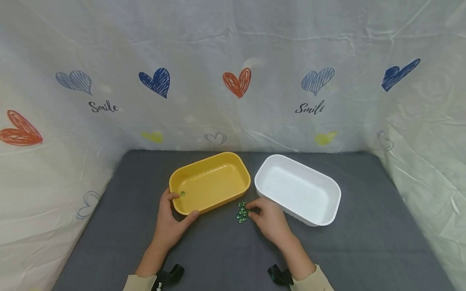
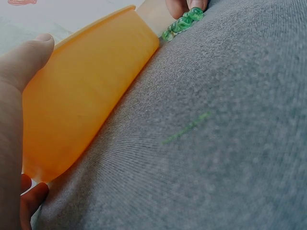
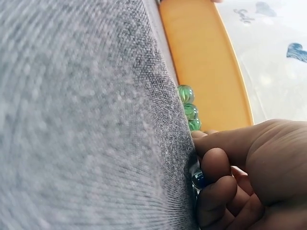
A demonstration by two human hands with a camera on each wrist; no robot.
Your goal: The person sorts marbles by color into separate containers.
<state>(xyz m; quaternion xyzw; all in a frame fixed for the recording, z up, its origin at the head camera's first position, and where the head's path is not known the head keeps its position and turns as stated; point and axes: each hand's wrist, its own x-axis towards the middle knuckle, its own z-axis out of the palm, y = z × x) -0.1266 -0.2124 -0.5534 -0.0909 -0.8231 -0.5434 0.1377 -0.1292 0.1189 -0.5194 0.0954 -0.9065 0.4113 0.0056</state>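
Note:
My left hand grips the left end of a yellow plastic tub, thumb over the near rim and fingers round the far side. One green marble lies inside by those fingers. Right of the tub, a small cluster of green glass marbles sits on the cloth. Over its right side is my right hand, thumb and fingertips curled in on a marble. A darker marble shows against the curled fingers in the right wrist view. The left wrist view has the fingertips right at the green marbles.
A white plastic tub stands to the right of the yellow one, angled the other way, just beyond my right hand. Dark grey cloth covers the table. Behind rises a pale curtain printed with hearts.

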